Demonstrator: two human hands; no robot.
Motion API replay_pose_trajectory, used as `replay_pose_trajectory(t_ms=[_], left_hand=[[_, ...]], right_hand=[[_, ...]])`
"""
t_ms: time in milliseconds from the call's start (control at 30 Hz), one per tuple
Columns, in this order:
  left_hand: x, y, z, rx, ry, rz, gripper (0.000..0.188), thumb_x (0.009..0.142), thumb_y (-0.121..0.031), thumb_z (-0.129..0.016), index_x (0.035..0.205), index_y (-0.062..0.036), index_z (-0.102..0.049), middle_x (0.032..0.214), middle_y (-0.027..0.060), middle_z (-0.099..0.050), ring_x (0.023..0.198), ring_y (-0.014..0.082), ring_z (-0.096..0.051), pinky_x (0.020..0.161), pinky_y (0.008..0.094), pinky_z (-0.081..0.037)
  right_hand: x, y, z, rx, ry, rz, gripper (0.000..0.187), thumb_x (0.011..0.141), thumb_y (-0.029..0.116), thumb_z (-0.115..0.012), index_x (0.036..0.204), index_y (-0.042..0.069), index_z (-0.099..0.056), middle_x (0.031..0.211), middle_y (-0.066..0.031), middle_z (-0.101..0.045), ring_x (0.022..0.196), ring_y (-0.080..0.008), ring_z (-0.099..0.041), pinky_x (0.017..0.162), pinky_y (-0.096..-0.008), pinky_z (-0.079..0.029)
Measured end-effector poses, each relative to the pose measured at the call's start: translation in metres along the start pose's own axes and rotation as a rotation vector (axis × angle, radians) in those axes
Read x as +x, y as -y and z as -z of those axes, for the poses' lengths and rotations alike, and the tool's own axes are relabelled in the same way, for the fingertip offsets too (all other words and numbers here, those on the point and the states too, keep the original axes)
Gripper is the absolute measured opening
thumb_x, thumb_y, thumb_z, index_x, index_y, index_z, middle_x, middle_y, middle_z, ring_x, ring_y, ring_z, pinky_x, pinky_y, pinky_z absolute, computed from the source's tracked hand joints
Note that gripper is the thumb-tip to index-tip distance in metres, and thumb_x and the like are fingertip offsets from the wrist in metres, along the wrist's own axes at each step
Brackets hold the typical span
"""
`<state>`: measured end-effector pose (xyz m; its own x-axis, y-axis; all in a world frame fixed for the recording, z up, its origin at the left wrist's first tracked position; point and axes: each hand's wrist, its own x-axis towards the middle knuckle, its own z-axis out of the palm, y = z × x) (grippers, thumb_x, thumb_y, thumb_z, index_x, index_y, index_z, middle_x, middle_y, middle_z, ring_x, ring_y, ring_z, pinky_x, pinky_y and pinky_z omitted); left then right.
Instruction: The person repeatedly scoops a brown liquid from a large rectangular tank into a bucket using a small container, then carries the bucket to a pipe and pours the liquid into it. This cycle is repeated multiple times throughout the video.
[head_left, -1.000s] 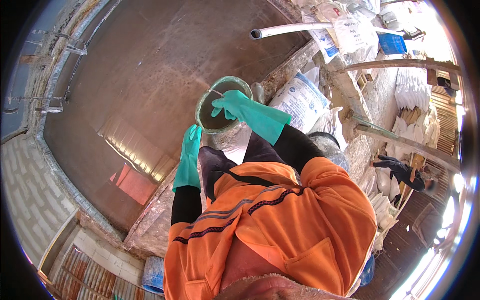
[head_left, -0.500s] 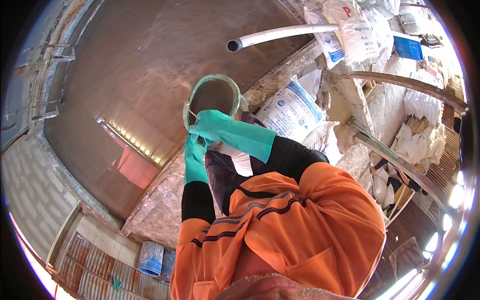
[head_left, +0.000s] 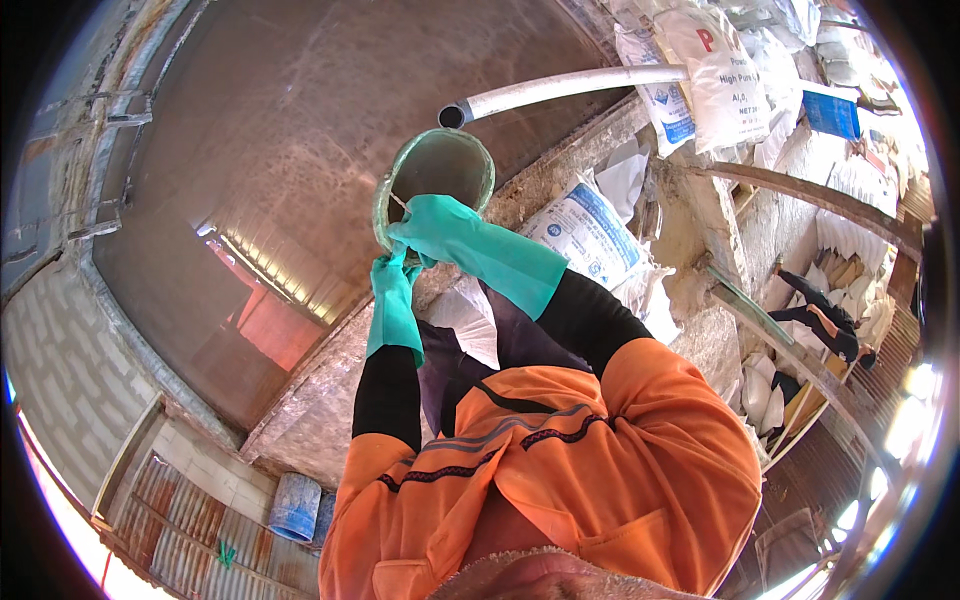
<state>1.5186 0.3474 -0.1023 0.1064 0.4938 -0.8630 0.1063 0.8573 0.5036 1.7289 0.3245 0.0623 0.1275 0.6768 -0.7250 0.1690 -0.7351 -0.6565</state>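
A round bucket-like vessel (head_left: 484, 178) with a pale green, crusted rim is at the edge of a large tank of brown liquid (head_left: 290, 130). Brown shows inside the rim; its depth I cannot make out. My right hand (head_left: 432, 228), in a long green rubber glove, closes on the near side of the rim, beside a thin pale rod (head_left: 399, 203). Just below it my left hand (head_left: 393, 283), gloved alike, has its fingers bunched at the rim's lower left, against the right hand. Both hands' fingertips are partly hidden.
A pale pipe (head_left: 570, 88) juts over the tank from the right. Printed sacks (head_left: 590, 232) lie beside the tank's wall, and a crumpled white bag (head_left: 462, 318) is by my legs. A person (head_left: 822, 318) in dark clothes is far right. Blue drums (head_left: 296, 508) stand lower left.
The vessel has shifted slightly up and right in view and leans more, its rim closer to the pipe's end. Both hands moved with it. A person now shows at the far right.
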Motion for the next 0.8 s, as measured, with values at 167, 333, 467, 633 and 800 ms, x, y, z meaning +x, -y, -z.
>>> replay_pose_trajectory(t_ms=[167,333,467,633,800], left_hand=[[-0.006,-0.014,-0.032,0.061,-0.03,-0.016,0.044,0.086,-0.025,-0.079,0.107,0.0039,-0.052,0.099,0.0182,-0.066,0.083,0.0285,-0.07,0.073,0.044,-0.064],[0.001,-0.019,-0.039,0.094,-0.003,-0.02,0.031,0.092,-0.015,-0.069,0.11,0.0044,-0.052,0.101,0.0186,-0.066,0.084,0.0275,-0.07,0.071,0.0428,-0.065],[0.001,-0.024,-0.045,0.123,-0.024,-0.021,0.03,0.092,-0.013,-0.068,0.111,0.0042,-0.053,0.101,0.0182,-0.067,0.083,0.0264,-0.07,0.07,0.0417,-0.065],[0.008,-0.022,-0.045,0.105,-0.024,-0.025,0.028,0.092,-0.013,-0.067,0.11,0.0039,-0.053,0.101,0.018,-0.066,0.082,0.0258,-0.07,0.07,0.0407,-0.065],[0.005,-0.03,-0.044,0.113,0.004,-0.026,0.028,0.092,-0.013,-0.067,0.11,0.004,-0.053,0.1,0.0184,-0.066,0.082,0.026,-0.07,0.069,0.0413,-0.065]], right_hand=[[0.023,-0.013,0.018,-0.145,0.003,0.037,0.041,0.087,0.04,-0.06,0.087,0.0,-0.069,0.074,-0.0141,-0.069,0.071,-0.0267,-0.069,0.071,-0.0387,-0.054],[0.027,-0.006,0.04,-0.313,0.005,0.165,0.046,0.087,0.044,-0.057,0.091,0.0,-0.071,0.09,-0.0199,-0.07,0.087,-0.0349,-0.067,0.081,-0.0441,-0.052],[0.034,-0.002,0.048,-0.345,0.038,0.148,0.046,0.087,0.044,-0.056,0.089,0.0,-0.072,0.09,-0.0211,-0.069,0.087,-0.0362,-0.067,0.081,-0.0448,-0.052],[0.053,-0.012,0.037,-0.125,-0.025,-0.026,0.046,0.087,0.043,-0.056,0.086,0.0,-0.072,0.085,-0.0204,-0.069,0.082,-0.0354,-0.068,0.079,-0.045,-0.052],[0.045,-0.006,0.046,-0.323,0.038,0.148,0.044,0.088,0.043,-0.056,0.085,0.002,-0.072,0.081,-0.0175,-0.069,0.077,-0.034,-0.068,0.075,-0.0445,-0.053]])
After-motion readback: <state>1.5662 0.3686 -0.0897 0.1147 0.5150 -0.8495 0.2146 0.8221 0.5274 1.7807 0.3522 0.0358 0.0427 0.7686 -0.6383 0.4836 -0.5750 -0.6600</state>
